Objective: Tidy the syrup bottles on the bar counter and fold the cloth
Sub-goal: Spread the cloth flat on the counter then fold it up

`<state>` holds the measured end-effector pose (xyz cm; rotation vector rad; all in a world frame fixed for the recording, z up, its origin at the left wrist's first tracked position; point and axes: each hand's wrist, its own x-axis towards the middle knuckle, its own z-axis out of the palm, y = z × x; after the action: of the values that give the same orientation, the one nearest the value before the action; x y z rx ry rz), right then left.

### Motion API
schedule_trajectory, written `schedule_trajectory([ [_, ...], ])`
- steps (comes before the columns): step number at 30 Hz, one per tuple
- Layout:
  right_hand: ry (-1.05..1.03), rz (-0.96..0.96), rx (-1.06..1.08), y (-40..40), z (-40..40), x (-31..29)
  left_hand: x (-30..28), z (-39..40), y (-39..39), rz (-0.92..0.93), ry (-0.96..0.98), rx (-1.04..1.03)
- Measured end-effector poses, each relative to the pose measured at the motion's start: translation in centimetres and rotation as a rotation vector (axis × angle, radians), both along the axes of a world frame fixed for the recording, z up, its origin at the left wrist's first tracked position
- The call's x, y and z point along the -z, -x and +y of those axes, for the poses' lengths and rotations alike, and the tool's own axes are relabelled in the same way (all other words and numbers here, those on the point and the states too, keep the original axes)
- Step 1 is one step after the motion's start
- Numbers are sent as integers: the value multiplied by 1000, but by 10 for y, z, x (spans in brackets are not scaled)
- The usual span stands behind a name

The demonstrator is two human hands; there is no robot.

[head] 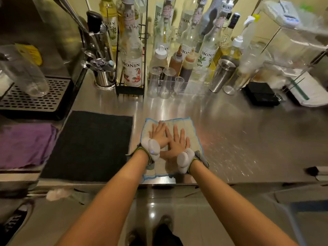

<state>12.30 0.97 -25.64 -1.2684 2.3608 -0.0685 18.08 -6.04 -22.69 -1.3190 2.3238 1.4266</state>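
Both hands are lying flat on the cloth [184,126], palms down, fingers extended and spread: left hand [158,134], right hand [174,143], thumbs overlapping. The cloth is lying on the steel counter [230,121], near its front edge, beside the black mat [88,144]. The syrup bottles [132,55] are standing along the back

Steel counter [230,121] — glossy tiled floor [152,208] below

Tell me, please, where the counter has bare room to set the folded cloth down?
Bare steel lies right of the cloth, up to the black scale, and between the cloth and the upturned cups. The back row of syrup bottles is crowded.
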Motion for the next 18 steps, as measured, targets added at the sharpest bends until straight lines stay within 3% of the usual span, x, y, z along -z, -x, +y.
schedule_trajectory([
  [18,-23,-12,26,57,-62,3,29,-59,65,-171,197,35],
])
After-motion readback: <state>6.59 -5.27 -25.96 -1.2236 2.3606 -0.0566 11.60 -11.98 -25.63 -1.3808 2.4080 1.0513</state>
